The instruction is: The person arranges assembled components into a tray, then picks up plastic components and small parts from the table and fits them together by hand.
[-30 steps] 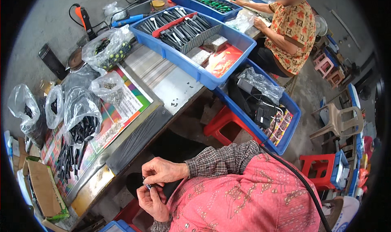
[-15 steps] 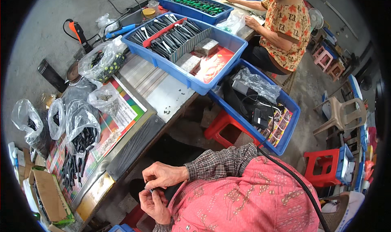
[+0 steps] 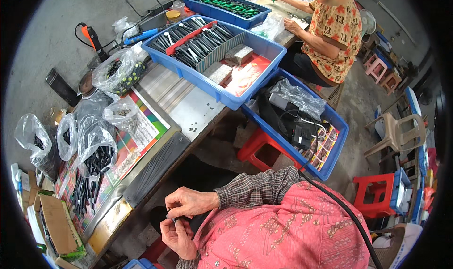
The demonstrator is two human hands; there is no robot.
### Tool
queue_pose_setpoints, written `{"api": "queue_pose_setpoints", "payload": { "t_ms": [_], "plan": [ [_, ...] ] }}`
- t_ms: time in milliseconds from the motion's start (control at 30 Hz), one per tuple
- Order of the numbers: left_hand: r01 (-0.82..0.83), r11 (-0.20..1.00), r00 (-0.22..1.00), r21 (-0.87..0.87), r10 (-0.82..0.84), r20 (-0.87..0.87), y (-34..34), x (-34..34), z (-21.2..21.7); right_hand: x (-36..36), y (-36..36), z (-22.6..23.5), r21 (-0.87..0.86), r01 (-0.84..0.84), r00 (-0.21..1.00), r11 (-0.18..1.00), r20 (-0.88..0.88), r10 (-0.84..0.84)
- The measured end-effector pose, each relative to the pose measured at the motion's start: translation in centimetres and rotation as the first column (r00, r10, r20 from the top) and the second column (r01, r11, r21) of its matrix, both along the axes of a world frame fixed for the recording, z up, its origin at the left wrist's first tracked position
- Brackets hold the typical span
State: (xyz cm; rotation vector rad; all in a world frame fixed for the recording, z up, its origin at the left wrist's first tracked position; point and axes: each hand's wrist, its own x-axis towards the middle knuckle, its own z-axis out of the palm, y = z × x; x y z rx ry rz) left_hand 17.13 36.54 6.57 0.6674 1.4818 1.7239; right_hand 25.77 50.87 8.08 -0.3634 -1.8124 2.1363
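My right hand and my left hand meet in front of my lap, beside the table's near edge. Fingertips of both are pinched together on a small dark piece, mostly covered by the fingers, so its kind does not show. On the table nearest my hands, slim black pieces spill from a clear plastic bag. Farther off, a blue tray holds rows of black pen-like handles with pale tips, a red divider and two stone blocks.
Several more bags, including a bag of black and yellow-green parts, lie on the table. A blue crate with cables rests near a red stool. A co-worker sits at the far end. An opened carton stands lower left.
My hands stay almost in place, fingers still pinched together. The co-worker's farther hand has lifted a little, with a green piece in it.
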Motion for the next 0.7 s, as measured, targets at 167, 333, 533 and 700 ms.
{"api": "queue_pose_setpoints", "payload": {
  "t_ms": [167, 333, 533, 700],
  "plan": [
    [0.017, 1.000, 1.000, 0.016, -0.017, -0.002, 0.0, 0.0, 0.2, -0.2, 0.1, -0.3, 0.170, 0.053, 0.997, 0.984, -0.063, -0.043],
    [0.042, 0.999, 0.999, 0.029, -0.043, 0.026, -0.1, -0.1, 0.3, -0.3, 0.0, -0.2, 0.297, 0.114, 0.991, 0.948, -0.107, -0.086],
    [0.105, 0.993, 0.993, 0.058, -0.108, 0.045, -0.1, -0.6, 0.1, 0.1, -0.2, 0.3, 0.263, 0.109, 0.990, 0.959, -0.117, -0.080],
    [0.140, 0.986, 0.984, 0.087, -0.149, 0.100, 0.4, -0.9, 0.6, 0.2, -0.3, 0.5, 0.108, 0.047, 0.996, 0.993, -0.087, -0.038]
  ]
}}
